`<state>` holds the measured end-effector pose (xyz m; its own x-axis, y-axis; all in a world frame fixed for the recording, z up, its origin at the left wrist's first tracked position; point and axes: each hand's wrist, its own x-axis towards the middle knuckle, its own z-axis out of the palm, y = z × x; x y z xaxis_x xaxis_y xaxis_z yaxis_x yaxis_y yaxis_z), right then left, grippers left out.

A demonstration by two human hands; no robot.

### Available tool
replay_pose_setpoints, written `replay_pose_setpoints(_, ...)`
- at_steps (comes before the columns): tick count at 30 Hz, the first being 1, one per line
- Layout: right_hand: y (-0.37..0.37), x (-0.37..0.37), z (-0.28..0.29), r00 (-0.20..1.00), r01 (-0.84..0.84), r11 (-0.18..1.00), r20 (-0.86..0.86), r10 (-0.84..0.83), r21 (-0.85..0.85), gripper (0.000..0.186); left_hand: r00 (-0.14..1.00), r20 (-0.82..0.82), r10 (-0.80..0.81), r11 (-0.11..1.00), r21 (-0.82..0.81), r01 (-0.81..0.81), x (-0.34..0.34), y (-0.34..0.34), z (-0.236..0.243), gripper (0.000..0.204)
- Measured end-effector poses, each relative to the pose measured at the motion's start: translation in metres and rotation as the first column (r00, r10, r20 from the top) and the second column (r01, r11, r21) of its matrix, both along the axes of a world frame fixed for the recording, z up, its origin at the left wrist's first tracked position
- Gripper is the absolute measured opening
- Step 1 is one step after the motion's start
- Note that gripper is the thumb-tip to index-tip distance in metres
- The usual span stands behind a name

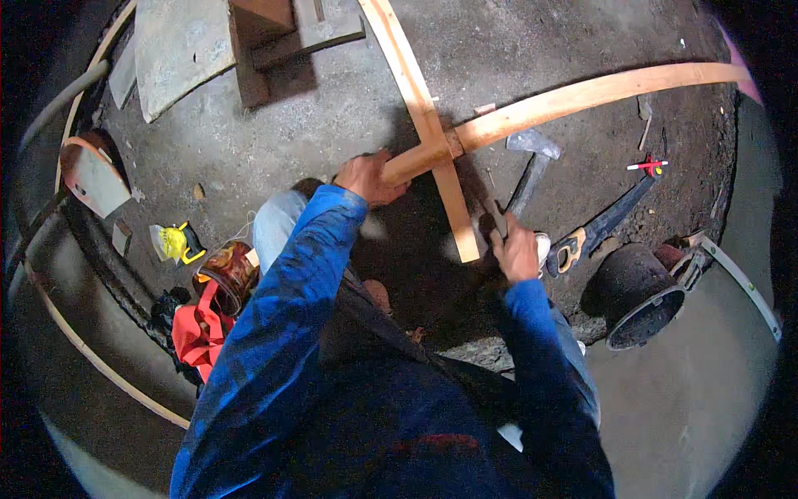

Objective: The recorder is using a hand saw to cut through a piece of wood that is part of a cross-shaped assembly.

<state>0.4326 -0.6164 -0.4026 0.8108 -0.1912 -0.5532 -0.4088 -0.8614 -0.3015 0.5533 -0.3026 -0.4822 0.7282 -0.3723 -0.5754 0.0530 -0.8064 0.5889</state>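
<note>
Two pale wooden battens cross in front of me. The long batten [582,93] runs off to the far right; the crossing batten [397,51] lies over a joint near its middle and ends close to my right hand. My left hand [371,178] is closed round the near left end of the long batten. Just right of the crossing batten's near end, my right hand [518,251] is closed on a narrow, brownish thing whose kind I cannot make out. Beyond it, a grey-headed hatchet-like tool [534,156] has its dark handle pointing toward my right hand.
A handsaw [611,218] lies to the right, with a red-and-white marker [647,165] by its tip. A black bucket [636,295] lies tipped near a spirit level [742,287]. To the left are a yellow tool [176,242] and a red bag [198,337]. Boards [187,54] stand far left.
</note>
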Motion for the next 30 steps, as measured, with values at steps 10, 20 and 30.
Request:
replay_pose_setpoints(10,0.042,0.061,0.137,0.871,-0.016,1.0,-0.491,0.009,-0.011,0.037,0.998,0.055,0.006,0.997,0.078,-0.01,-0.01,-0.006,-0.007,0.061)
replay_pose_setpoints(20,-0.002,0.006,0.115,0.993,-0.007,1.0,-0.116,0.007,0.0,0.033,1.0,0.016,0.001,0.998,0.056,-0.002,-0.003,-0.005,-0.004,0.061)
replay_pose_setpoints(30,0.029,-0.016,0.064,0.997,0.072,0.996,-0.033,-0.07,0.051,0.036,0.999,-0.028,0.041,0.997,-0.069,-0.042,0.006,0.008,-0.015,0.062)
